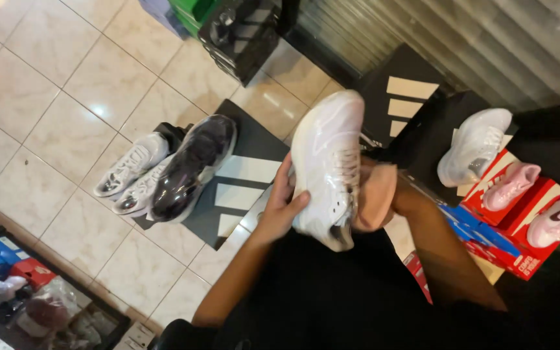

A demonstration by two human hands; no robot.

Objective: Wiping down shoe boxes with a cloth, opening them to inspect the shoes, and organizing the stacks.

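- Here the person's left hand [284, 201] grips a white sneaker [327, 162] by its side, fingers curled around the sole edge and thumb across the upper, holding it up over the lap with the toe pointing away.
- The right hand [384, 194] is wrapped in a peach-coloured cloth [372, 198] pressed against the shoe's laced side; its fingers are hidden by the cloth, so how tightly they close cannot be told.
- The sneaker's toe and upper look glossy and clean; whether the far side or the sole is wiped is not visible, so the wiping seems partly done at most.
- On a dark shoebox [241, 188] on the tiled floor [53, 84] sit a dark sneaker in clear wrap [192, 167] and two pale sneakers [131, 172].
- To the right, a white shoe [474, 146] and two pink shoes [536, 201] rest on red boxes [520, 249].
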